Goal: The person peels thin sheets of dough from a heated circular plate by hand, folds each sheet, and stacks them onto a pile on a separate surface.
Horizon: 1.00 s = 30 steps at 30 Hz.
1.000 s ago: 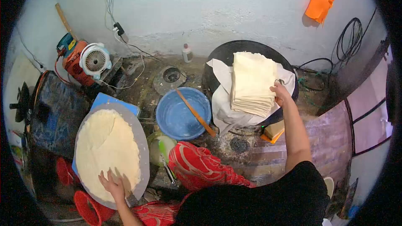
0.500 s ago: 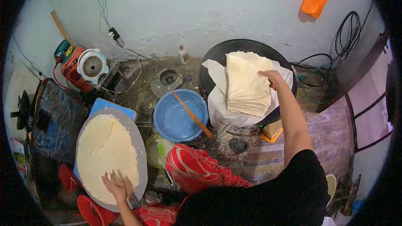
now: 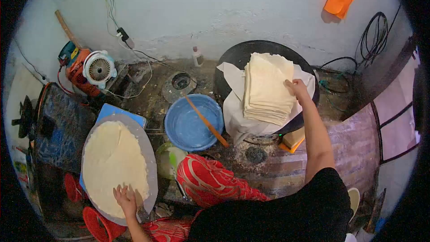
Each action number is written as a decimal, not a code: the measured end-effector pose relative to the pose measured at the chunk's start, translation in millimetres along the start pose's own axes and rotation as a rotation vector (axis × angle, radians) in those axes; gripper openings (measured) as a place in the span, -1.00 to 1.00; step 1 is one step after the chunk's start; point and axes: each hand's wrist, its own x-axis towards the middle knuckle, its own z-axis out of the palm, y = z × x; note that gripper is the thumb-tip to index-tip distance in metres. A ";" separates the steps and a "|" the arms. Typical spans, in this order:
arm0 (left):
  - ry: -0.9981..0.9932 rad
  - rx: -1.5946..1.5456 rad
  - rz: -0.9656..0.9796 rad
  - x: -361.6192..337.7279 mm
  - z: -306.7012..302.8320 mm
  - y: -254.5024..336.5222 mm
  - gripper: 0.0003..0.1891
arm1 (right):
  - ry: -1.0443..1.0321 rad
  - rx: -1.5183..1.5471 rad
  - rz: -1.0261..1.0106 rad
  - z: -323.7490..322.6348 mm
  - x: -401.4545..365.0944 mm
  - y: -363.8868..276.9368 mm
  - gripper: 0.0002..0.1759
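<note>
A tall stack of folded flat dough sheets (image 3: 268,87) lies on a white cloth (image 3: 237,112) over a round black pan (image 3: 237,54). My right hand (image 3: 299,90) is closed at the stack's right edge, its fingertips against the upper sheets. To the left, a wide oval sheet of pale dough (image 3: 114,157) lies on a grey board (image 3: 150,175). Over the lower part of that dough is my left hand (image 3: 127,200), fingers apart and holding nothing; whether the fingertips touch the surface cannot be made out.
Between the two dough places stands a blue basin (image 3: 188,123) with a wooden stick (image 3: 206,121) across it. Behind are a small bottle (image 3: 197,57) and a round blower (image 3: 99,70). A green bowl (image 3: 172,159) sits near my red-clothed knee (image 3: 208,179).
My right hand has moved slightly right and down, and the top of the stack now lies straighter. My left hand has shifted a little to the right over the dough.
</note>
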 end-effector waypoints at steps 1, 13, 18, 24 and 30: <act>0.012 -0.004 0.003 0.5 1.3 0.2 -0.62 | 0.401 -0.492 -0.318 14.1 -12.9 -3.8 -0.57; 0.048 0.016 0.081 1.7 4.1 0.9 -0.61 | -0.166 -1.036 -0.710 70.5 -53.4 -18.7 -0.66; 0.046 0.035 0.110 -0.1 3.1 -1.6 -0.61 | -0.027 -0.748 -0.565 64.8 -45.4 -34.0 -0.71; 0.036 0.025 0.103 0.0 8.2 -12.2 -0.68 | -0.005 -1.119 -0.810 81.4 -59.2 -18.3 -0.80; 0.048 -0.009 0.125 0.0 4.9 -0.6 -0.68 | -0.025 -1.159 -0.916 94.2 -65.6 -2.6 -0.84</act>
